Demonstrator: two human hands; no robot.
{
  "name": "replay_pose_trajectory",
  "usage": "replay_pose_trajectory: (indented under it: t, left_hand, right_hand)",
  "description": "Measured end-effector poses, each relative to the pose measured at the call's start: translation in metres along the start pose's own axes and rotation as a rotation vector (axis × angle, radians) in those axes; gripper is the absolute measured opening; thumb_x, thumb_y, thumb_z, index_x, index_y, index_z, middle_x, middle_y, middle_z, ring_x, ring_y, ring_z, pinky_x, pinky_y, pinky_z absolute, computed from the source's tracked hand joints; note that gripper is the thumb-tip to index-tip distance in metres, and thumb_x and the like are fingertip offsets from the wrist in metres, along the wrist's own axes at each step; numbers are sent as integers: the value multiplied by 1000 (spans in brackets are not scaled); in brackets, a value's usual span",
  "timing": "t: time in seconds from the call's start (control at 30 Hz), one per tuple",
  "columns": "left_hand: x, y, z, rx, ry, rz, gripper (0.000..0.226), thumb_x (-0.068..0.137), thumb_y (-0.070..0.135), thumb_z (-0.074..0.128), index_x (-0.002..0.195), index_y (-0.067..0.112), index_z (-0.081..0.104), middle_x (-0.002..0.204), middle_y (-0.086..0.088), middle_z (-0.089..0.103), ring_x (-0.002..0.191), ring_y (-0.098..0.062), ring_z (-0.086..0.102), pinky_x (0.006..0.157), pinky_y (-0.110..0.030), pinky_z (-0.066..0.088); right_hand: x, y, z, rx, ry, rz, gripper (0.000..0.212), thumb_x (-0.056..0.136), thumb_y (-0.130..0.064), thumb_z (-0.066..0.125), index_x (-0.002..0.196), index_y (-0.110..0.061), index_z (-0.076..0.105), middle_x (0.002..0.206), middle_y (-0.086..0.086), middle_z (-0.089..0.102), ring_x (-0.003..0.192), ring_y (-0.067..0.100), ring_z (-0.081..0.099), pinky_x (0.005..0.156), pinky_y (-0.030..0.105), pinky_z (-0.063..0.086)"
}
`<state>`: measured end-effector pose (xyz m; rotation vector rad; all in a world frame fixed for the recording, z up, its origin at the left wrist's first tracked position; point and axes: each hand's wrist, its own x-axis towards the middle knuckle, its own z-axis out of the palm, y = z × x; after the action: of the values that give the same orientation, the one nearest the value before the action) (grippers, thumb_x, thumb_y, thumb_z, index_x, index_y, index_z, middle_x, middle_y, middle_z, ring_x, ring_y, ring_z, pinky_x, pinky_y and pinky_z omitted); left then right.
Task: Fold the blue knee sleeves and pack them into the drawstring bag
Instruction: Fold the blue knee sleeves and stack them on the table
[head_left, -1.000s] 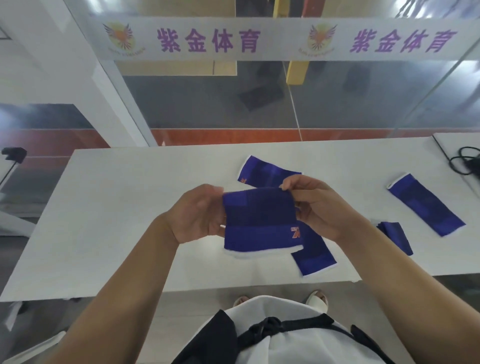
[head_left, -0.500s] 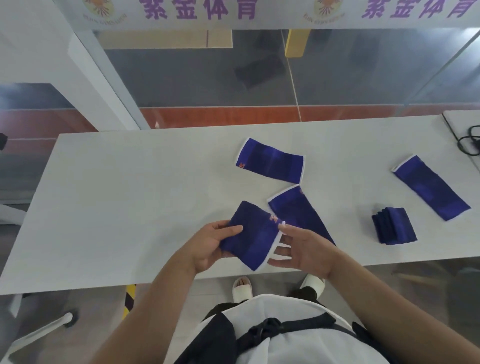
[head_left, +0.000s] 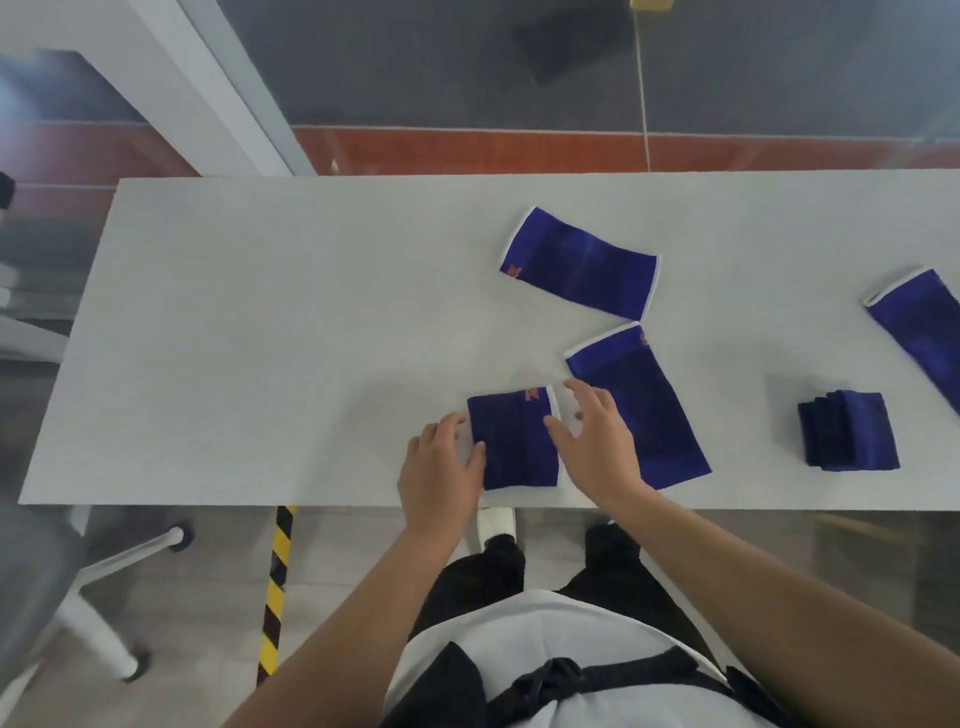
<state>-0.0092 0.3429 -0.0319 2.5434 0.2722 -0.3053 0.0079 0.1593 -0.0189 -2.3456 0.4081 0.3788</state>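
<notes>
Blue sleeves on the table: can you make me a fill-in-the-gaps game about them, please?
1. The folded sleeve lies on the table between the person's two ____.
2. The stack of folded sleeves sits to the ____ of the right hand.
3. The unfolded sleeves lying flat number ____.
Missing words: hands; right; three.

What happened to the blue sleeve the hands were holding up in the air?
The folded sleeve came down onto the table, near its front edge. The left hand and right hand let go of their grip and now lie open at its two sides. The three flat sleeves and the folded stack stayed where they were.
</notes>
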Motion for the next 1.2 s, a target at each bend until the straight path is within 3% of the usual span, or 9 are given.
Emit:
replay_pose_trajectory:
  t: [0.1,0.17,0.3,0.47,0.6,0.7,0.83,1.0,1.2]
  left_hand:
    - [-4,2,10,69,159,231,38,98,31,48,130,14,59,131,-4,63,123,-26,56,99,-42,49]
    - [-1,6,23,189,65,329,52,100,37,35,146,13,45,153,-8,45,144,-28,38,116,-47,34]
    - [16,-7,43,381,-170,376,64,102,47,19,159,18,11,167,-4,8,154,-26,2,124,-51,12]
    - [23,-21,47,441,-209,437,72,100,53,21,159,16,5,167,-4,-1,154,-23,-7,124,-49,-2]
    - [24,-19,46,452,-246,405,72,100,55,17,159,19,-3,167,-3,-10,153,-22,-15,123,-49,-7]
    - [22,-12,37,482,-306,367,71,99,58,13,155,25,-15,166,-1,-18,151,-22,-22,121,-49,-15]
    - [26,1,16,403,-331,277,80,94,61,39,157,34,-1,167,2,-14,152,-26,-18,119,-51,-13]
    - [46,47,9,237,-341,287,87,90,58,52,156,36,0,167,-1,-6,153,-26,-8,123,-48,-3]
    - [82,120,37,71,-456,270,89,82,33,68,155,22,18,161,-8,23,147,-29,21,119,-41,21]
  right_hand:
    - [-11,13,9,-339,-39,-391,52,102,-32,48,152,-22,34,160,0,34,149,24,28,118,48,31]
    - [-6,23,18,-530,-112,-509,58,104,-38,38,157,-20,23,166,0,20,155,24,11,123,53,17]
    - [12,38,27,-748,-206,-530,66,103,-52,19,159,-20,7,168,0,10,155,20,-2,122,58,2]
    - [17,45,27,-861,-220,-574,72,101,-56,14,160,-16,8,168,3,12,155,23,6,118,65,6]
    - [16,45,29,-856,-231,-552,71,101,-57,14,160,-18,3,168,2,9,155,22,1,119,65,3]
    - [14,39,23,-829,-255,-532,71,100,-60,17,160,-25,-2,169,0,0,154,22,-11,119,63,-7]
    - [-3,43,-6,-627,-172,-342,72,96,-62,38,157,-38,9,169,-4,-5,154,20,-15,120,58,-10]
    - [-39,81,-50,-522,-98,-21,69,97,-58,41,157,-37,14,169,-4,-2,155,20,-9,123,53,-3]
    - [-58,112,-58,-544,-244,27,73,98,-53,44,158,-39,5,169,-7,-5,154,18,-12,120,60,-6]
